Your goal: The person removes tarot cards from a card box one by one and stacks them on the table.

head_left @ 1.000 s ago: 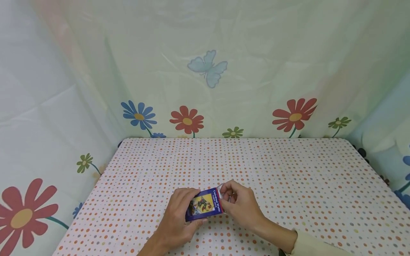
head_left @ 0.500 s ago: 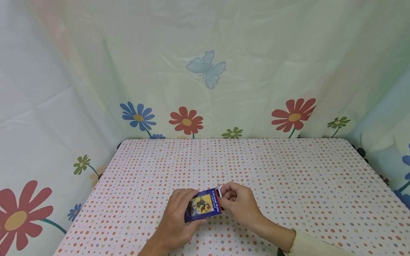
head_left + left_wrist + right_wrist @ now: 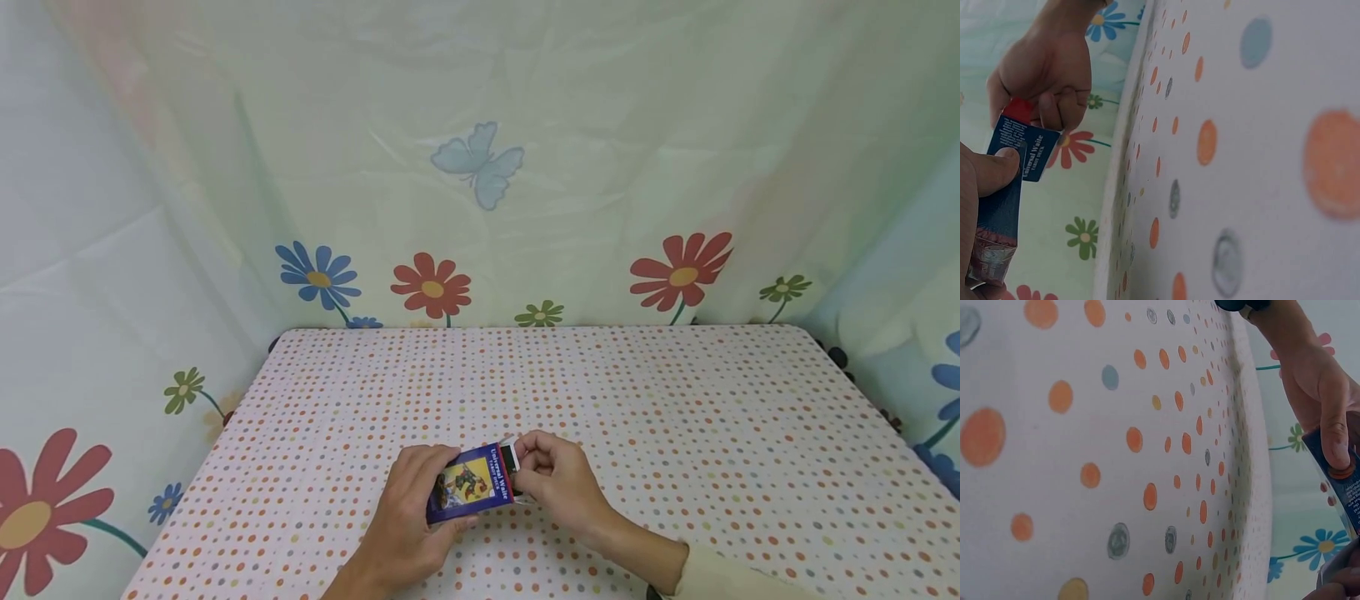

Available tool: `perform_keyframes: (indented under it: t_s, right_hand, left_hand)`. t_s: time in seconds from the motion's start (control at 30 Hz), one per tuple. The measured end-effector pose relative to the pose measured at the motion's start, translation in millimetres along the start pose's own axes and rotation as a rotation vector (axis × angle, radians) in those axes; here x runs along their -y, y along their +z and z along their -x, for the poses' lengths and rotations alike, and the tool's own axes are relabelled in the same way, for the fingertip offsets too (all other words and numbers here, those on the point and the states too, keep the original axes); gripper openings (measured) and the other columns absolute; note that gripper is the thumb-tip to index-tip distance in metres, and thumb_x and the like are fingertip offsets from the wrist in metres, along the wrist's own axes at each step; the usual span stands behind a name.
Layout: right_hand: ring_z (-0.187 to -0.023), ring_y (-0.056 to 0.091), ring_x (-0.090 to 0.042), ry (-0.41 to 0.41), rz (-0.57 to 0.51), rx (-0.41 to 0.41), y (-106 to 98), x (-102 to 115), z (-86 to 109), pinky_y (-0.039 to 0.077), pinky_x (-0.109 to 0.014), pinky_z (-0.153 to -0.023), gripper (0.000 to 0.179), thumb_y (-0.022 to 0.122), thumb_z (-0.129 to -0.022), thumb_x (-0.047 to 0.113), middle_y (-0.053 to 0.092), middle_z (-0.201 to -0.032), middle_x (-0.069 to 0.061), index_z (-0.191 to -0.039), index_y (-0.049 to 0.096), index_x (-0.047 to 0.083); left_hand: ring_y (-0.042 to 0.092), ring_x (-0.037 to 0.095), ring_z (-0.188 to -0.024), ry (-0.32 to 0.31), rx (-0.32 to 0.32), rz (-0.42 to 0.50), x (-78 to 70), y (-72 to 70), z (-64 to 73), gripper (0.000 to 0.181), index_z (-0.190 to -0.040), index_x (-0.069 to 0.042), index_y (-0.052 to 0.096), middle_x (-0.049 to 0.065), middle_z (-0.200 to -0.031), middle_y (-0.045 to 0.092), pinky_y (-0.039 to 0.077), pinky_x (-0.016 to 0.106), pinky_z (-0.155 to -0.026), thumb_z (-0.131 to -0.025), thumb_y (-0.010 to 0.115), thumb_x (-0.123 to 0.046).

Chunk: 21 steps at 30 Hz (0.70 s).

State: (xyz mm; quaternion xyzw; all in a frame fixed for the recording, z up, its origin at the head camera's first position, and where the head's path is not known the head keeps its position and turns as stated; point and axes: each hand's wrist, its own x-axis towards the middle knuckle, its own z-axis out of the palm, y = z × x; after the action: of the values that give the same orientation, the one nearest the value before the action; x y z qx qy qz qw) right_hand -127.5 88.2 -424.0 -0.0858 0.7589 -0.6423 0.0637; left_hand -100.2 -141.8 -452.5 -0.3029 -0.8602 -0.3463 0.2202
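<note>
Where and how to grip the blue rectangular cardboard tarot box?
I'd span the box across its long edges, away from its opening, coming from the left, as the left hand does: it looks narrow enough, and the open end faces the right hand.

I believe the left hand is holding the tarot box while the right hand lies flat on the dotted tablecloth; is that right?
Not quite: the head view shows the right hand curled at the open end of the tarot box; the left hand does hold it.
</note>
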Motion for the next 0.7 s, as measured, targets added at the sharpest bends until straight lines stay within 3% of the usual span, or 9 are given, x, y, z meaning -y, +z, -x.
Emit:
perform_keyframes:
  t_s: [0.27, 0.7]
  right_hand:
    - [-0.055, 0.050, -0.010, 0.010, -0.038, 0.025, 0.0, -2.6, 1.7, 0.042, -0.018, -0.050, 0.017, 0.062, -0.076, -0.008, 0.058, -0.067, -0.005, -0.093, 0.061, -0.007]
    - [-0.049, 0.042, -0.008, 0.020, -0.121, 0.008, -0.8, -2.6, 3.2, 0.036, -0.017, -0.046, 0.017, 0.057, -0.080, -0.009, 0.057, -0.063, -0.006, -0.097, 0.058, -0.009]
  left_hand:
    - [0.048, 0.017, -0.117, 0.012, -0.011, -0.002, 0.4, 0.2, 0.0, 0.074, -0.145, -0.013, 0.048, 0.001, -0.133, 0.056, 0.041, 0.031, -0.100, -0.082, 0.085, -0.028]
    - [0.047, 0.013, -0.118, 0.004, -0.027, -0.012, 0.2, 0.0, -1.0, 0.076, -0.144, -0.014, 0.050, -0.004, -0.134, 0.055, 0.043, 0.028, -0.100, -0.079, 0.088, -0.025]
